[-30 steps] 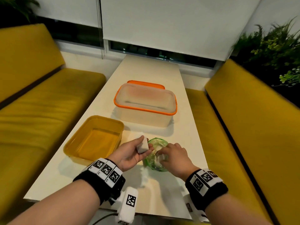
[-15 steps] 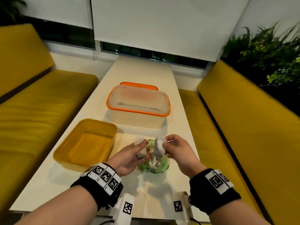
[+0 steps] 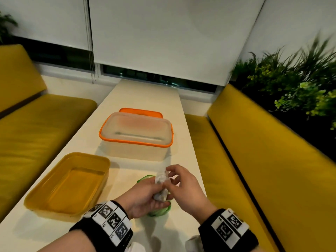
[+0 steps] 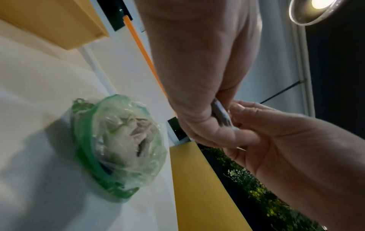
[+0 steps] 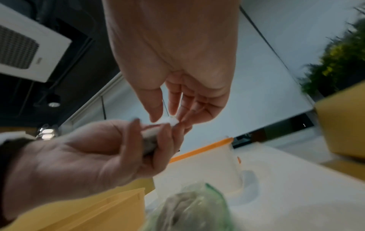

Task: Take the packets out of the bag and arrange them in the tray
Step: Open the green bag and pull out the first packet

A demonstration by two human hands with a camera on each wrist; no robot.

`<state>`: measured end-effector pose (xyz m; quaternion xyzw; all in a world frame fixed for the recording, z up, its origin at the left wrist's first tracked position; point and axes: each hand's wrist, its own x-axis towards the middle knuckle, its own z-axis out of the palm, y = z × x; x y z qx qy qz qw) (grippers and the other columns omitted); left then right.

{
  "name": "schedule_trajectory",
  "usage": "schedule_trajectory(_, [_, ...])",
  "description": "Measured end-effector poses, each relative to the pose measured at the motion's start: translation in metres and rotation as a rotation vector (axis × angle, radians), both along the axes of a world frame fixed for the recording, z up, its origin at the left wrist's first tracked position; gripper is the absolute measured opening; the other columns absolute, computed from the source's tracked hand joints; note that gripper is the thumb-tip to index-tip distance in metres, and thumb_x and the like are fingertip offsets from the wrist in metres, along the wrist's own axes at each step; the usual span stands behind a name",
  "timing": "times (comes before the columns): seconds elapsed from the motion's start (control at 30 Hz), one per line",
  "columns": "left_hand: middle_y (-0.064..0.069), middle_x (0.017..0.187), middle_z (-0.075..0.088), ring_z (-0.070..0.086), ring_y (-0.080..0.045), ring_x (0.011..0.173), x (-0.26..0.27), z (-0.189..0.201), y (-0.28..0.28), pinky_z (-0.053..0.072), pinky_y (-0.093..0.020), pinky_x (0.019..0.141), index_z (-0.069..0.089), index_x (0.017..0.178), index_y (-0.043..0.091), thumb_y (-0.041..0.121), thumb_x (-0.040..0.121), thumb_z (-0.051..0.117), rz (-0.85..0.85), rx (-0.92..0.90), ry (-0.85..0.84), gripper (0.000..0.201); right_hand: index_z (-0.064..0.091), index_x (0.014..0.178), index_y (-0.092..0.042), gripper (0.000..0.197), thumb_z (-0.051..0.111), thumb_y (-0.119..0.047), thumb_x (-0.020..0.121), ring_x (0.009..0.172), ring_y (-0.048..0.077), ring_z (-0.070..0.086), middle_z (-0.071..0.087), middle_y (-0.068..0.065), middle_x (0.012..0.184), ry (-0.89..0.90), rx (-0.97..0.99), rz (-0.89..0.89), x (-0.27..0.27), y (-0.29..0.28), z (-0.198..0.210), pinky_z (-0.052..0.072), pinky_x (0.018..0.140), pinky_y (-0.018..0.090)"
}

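A green-tinted plastic bag with several white packets inside lies on the white table, right below both hands. My left hand grips small white packets between thumb and fingers. My right hand meets it from the right and pinches the top of a packet with thumb and fingertips. In the right wrist view that white tip sticks out past the left fingers. The yellow tray sits to the left with nothing in it.
A clear box with an orange rim stands behind the hands, an orange lid behind it. Yellow benches run along both sides of the narrow table. Plants stand at the right.
My right hand drew a packet out of the bag and brought it to the left hand, which was holding one. Both hands now meet above the bag.
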<state>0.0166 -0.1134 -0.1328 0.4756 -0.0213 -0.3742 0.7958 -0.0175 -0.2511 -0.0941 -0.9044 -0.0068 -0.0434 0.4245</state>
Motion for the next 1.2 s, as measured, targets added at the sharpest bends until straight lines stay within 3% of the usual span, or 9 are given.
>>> schedule_trajectory(0.13, [-0.002, 0.069, 0.065, 0.056, -0.012, 0.059, -0.003, 0.007, -0.024, 0.037, -0.016, 0.041, 0.061, 0.103, 0.007, 0.004, 0.098, 0.039, -0.033, 0.016, -0.043, 0.022, 0.055, 0.119, -0.027, 0.035, 0.062, -0.026, 0.085, 0.074, 0.001, 0.054, 0.053, -0.007, 0.108, 0.007, -0.074, -0.008, 0.003, -0.022, 0.004, 0.049, 0.066, 0.010])
schedule_trajectory(0.27, [-0.009, 0.072, 0.062, 0.051, -0.015, 0.058, -0.011, 0.012, -0.034, 0.031, -0.016, 0.040, 0.058, 0.098, 0.004, 0.022, 0.098, 0.047, 0.039, 0.128, -0.071, 0.021, 0.053, 0.118, -0.032, 0.035, 0.064, -0.034, 0.085, 0.071, 0.003, 0.053, 0.053, -0.009, 0.105, 0.038, -0.099, -0.005, 0.001, -0.042, 0.004, 0.041, 0.062, 0.010])
schedule_trajectory(0.43, [-0.009, 0.070, 0.062, 0.051, -0.011, 0.051, -0.021, 0.025, -0.027, 0.031, -0.014, 0.038, 0.056, 0.097, 0.008, 0.036, 0.098, 0.046, 0.024, 0.185, -0.061, 0.030, 0.062, 0.083, -0.026, 0.007, 0.070, -0.025, 0.083, 0.069, 0.013, 0.061, 0.066, -0.002, 0.077, 0.061, 0.063, 0.015, 0.003, -0.036, 0.004, 0.052, 0.068, 0.030])
schedule_trajectory(0.53, [-0.005, 0.066, 0.061, 0.051, -0.011, 0.050, -0.019, 0.032, -0.010, 0.031, -0.014, 0.037, 0.058, 0.091, 0.010, 0.045, 0.094, 0.048, 0.052, 0.194, -0.028, 0.036, 0.063, 0.076, -0.018, 0.011, 0.072, -0.021, 0.081, 0.063, 0.014, 0.059, 0.066, 0.002, 0.069, 0.066, 0.132, 0.040, 0.011, -0.021, 0.010, 0.050, 0.066, 0.033])
schedule_trajectory(0.63, [-0.009, 0.072, 0.061, 0.056, -0.014, 0.056, -0.016, 0.040, 0.017, 0.041, -0.017, 0.039, 0.061, 0.101, 0.008, 0.050, 0.092, 0.047, 0.036, 0.087, 0.052, 0.045, 0.061, 0.072, -0.018, 0.013, 0.071, -0.019, 0.081, 0.060, 0.011, 0.056, 0.063, 0.000, 0.064, 0.027, 0.122, 0.032, 0.019, 0.004, 0.013, 0.047, 0.061, 0.030])
schedule_trajectory(0.8, [-0.012, 0.096, 0.068, 0.069, -0.028, 0.082, -0.006, 0.047, 0.071, 0.059, -0.030, 0.066, 0.057, 0.113, 0.005, 0.030, 0.093, 0.053, 0.081, 0.036, -0.001, 0.033, 0.059, 0.073, -0.019, 0.014, 0.066, -0.012, 0.082, 0.056, 0.012, 0.053, 0.058, -0.003, 0.061, -0.043, 0.082, 0.023, 0.034, 0.060, 0.022, 0.045, 0.056, 0.024])
schedule_trajectory(0.93, [-0.012, 0.097, 0.065, 0.069, -0.025, 0.083, 0.006, 0.046, 0.121, 0.060, -0.033, 0.064, 0.054, 0.114, 0.004, 0.022, 0.098, 0.048, 0.186, 0.088, -0.065, 0.025, 0.060, 0.080, -0.021, 0.012, 0.062, -0.010, 0.084, 0.062, 0.009, 0.053, 0.059, -0.004, 0.068, -0.105, -0.004, 0.104, 0.047, 0.107, 0.032, 0.039, 0.055, 0.013])
schedule_trajectory(1.07, [-0.008, 0.084, 0.065, 0.069, -0.017, 0.068, 0.013, 0.042, 0.160, 0.057, -0.025, 0.055, 0.055, 0.100, 0.009, 0.021, 0.100, 0.045, 0.300, 0.160, -0.138, 0.016, 0.058, 0.089, -0.025, 0.015, 0.063, -0.012, 0.083, 0.070, 0.017, 0.057, 0.060, 0.000, 0.071, -0.082, -0.068, 0.182, 0.059, 0.156, 0.039, 0.042, 0.063, 0.028])
schedule_trajectory(1.2, [-0.008, 0.087, 0.064, 0.067, -0.013, 0.070, 0.022, 0.034, 0.188, 0.055, -0.024, 0.056, 0.058, 0.101, 0.009, 0.021, 0.098, 0.050, 0.410, 0.218, -0.175, 0.015, 0.055, 0.092, -0.023, 0.018, 0.069, -0.023, 0.082, 0.072, 0.014, 0.054, 0.058, -0.003, 0.074, -0.097, -0.116, 0.168, 0.072, 0.191, 0.045, 0.037, 0.058, 0.023])
